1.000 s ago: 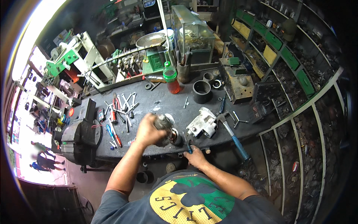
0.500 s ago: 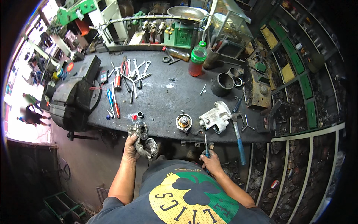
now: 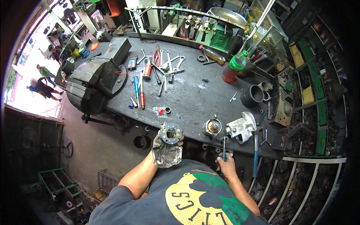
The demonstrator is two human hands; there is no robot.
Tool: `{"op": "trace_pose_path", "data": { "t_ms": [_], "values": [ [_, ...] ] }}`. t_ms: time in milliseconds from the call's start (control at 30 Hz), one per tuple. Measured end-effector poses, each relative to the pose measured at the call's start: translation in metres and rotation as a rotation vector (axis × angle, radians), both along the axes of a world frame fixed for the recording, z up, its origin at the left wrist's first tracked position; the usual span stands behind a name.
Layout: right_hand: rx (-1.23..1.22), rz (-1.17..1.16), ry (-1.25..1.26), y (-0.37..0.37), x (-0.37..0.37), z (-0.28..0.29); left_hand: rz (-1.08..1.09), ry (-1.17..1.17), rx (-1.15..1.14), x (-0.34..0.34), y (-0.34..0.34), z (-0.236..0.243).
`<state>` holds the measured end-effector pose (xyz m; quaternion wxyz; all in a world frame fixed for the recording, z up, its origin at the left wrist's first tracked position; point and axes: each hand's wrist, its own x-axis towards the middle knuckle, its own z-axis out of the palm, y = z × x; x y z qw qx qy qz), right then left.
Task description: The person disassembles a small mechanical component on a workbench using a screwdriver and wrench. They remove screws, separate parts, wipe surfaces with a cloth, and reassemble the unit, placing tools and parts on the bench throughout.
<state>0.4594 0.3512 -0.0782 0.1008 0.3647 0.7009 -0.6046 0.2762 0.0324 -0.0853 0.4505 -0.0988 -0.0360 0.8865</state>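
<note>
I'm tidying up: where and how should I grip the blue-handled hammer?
Probably by the blue grip, coming from the near side: the hammer lies with this end jutting past the front edge of the workbench, seemingly leaving room to wrap around it. Its other end lies close to the pale metal housing.

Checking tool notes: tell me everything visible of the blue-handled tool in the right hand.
The blue-handled tool looks like a screwdriver: a blue handle, plastic by its look, and a straight, slim, metal-looking shaft. Its shaft points away from the person and, in view, crosses the front edge of the bench. The right hand is closed around the handle and hides part of it. The tip is too small to make out; whether it touches anything cannot be told.
</note>
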Motion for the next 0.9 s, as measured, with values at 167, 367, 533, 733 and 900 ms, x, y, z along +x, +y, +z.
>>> {"op": "trace_pose_path", "data": {
  "t_ms": [167, 367, 533, 733, 900],
  "values": [
    [0.030, 0.016, -0.033, -0.005, 0.004, 0.009, -0.057, 0.011, 0.009, -0.008, 0.001, 0.002],
    [0.106, 0.026, -0.083, -0.005, 0.006, 0.040, -0.059, 0.616, -0.605, -0.015, 0.013, 0.029],
    [-0.173, 0.077, 0.156, -0.010, -0.035, 0.120, -0.058, 1.775, -1.185, -0.027, 0.063, 0.112],
    [-0.517, 0.153, 0.276, 0.002, -0.055, 0.133, -0.032, 1.891, -1.100, -0.011, 0.103, 0.139],
    [-0.799, -0.091, 0.419, 0.016, -0.037, 0.124, 0.273, 0.974, -0.974, -0.008, 0.090, 0.096]
  ]
}}
